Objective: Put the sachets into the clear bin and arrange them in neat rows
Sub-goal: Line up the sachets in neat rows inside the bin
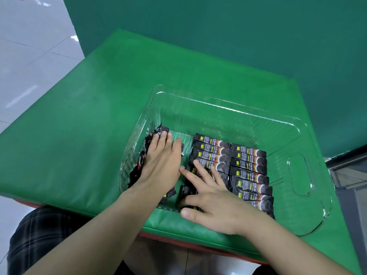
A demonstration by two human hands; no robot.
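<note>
A clear plastic bin [234,108] sits on the green table. Inside it, black sachets [248,167] lie flat in two neat rows, side by side. A looser pile of black sachets [148,143] leans against the bin's left wall. My left hand [160,163] lies flat on that pile with straight fingers, pressing it toward the wall. Spread over the near end of the left row, my right hand [212,197] has its fingers straight and its thumb at the bin's near rim. Some sachets are hidden under both hands.
The bin has a cut-out handle [299,173] at its right end and bare floor along its far side. The green padded table [89,120] stretches left and back. A green wall [218,36] stands behind. Grey floor tiles [29,56] lie to the left.
</note>
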